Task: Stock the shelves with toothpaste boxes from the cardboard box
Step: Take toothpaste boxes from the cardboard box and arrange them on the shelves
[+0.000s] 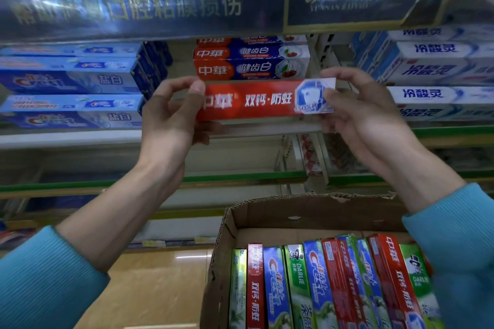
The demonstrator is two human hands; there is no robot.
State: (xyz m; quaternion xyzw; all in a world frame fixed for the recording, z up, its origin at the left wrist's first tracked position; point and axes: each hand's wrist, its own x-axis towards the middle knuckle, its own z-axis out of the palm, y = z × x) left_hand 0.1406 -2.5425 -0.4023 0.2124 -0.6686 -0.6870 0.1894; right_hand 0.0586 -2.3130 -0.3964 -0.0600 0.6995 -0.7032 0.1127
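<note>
Red toothpaste box (264,100) is held level in front of the shelf (80,139), just below 3 stacked red-and-blue boxes (251,61). Left hand (171,117) pinches its left end, right hand (358,107) pinches its right end. Below, the cardboard box (240,222) holds more toothpaste boxes (328,286) standing in a row.

The left thumb (196,96) covers the first printed character on the red toothpaste box (263,100), and the right fingers (334,100) hide its right end. The cardboard box (235,224) is cut off by the bottom edge, so the lower ends of the packed toothpaste boxes (315,283) are out of view. The blue shelf banner (139,8) is blurred at its left. Goods on the lower shelves (312,157) are too dim to tell.
</note>
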